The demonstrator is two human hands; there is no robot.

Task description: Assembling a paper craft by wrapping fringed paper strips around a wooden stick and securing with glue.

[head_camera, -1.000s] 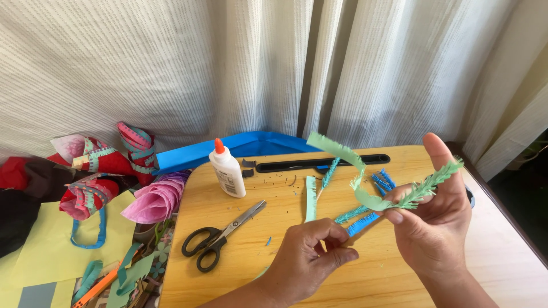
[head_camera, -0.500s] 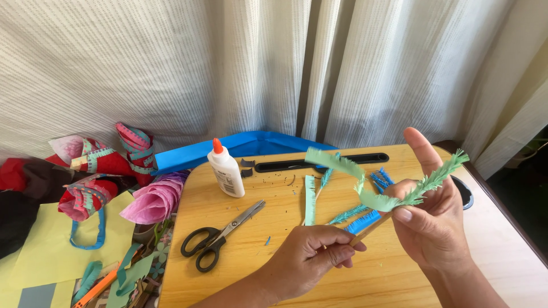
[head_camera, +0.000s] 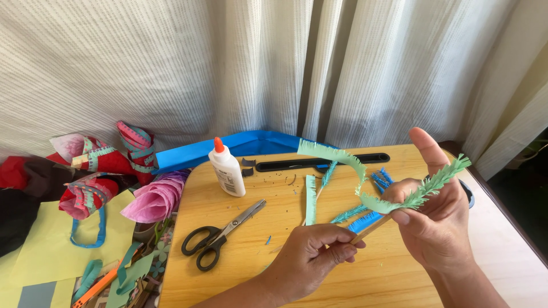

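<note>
- My left hand (head_camera: 311,254) pinches the stick's (head_camera: 371,229) lower end above the tabletop (head_camera: 251,268).
- My right hand's (head_camera: 434,219) fingers grip the green fringed strip (head_camera: 425,191) (partly wound).
- Loosening could unwind it, I judge.

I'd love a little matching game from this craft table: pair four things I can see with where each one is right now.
Things:
1. black-handled metal scissors
2. white glue bottle with orange cap
3. thin wooden stick wrapped with fringed green paper
4. pink rolled paper cone

Places:
A. off the left edge of the wooden board
B. held between both hands
C. lying flat on the board, left of the left hand
D. standing upright near the board's back edge

Pairs: 1-C, 2-D, 3-B, 4-A
</note>
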